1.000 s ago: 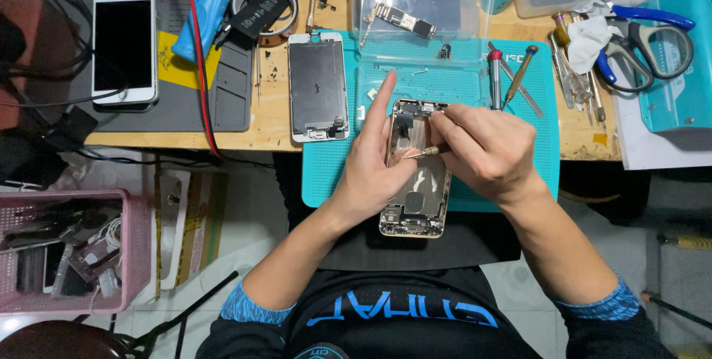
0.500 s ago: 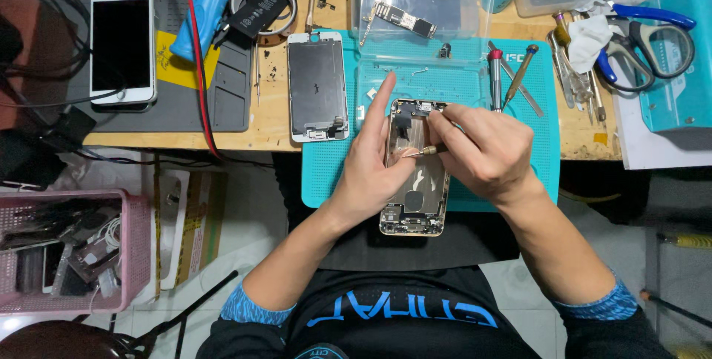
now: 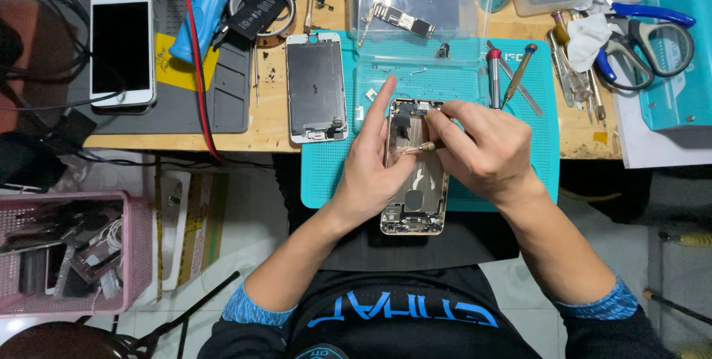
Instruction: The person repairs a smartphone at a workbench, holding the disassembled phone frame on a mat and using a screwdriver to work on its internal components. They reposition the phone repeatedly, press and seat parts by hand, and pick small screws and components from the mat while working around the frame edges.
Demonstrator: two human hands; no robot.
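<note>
Gripping the opened phone housing [image 3: 417, 181] along its left side, the left hand [image 3: 374, 162] has its index finger stretched up past the top edge. Housing lies at the front edge of the teal mat [image 3: 534, 144], partly overhanging twd the person. Right hand [image 3: 482, 144] is pinched round a small screwdriver [image 3: 419, 147], tip down inside the housing's upper half. Detached screen panel [image 3: 317, 86] sits just left, at mat's left edge. Two spare drivers [image 3: 504, 70] near mat's back-right corner. White phone [image 3: 122, 47] far left on the bench.

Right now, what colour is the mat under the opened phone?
Teal, seen in the head view: the mat beneath the phone shell.
</note>
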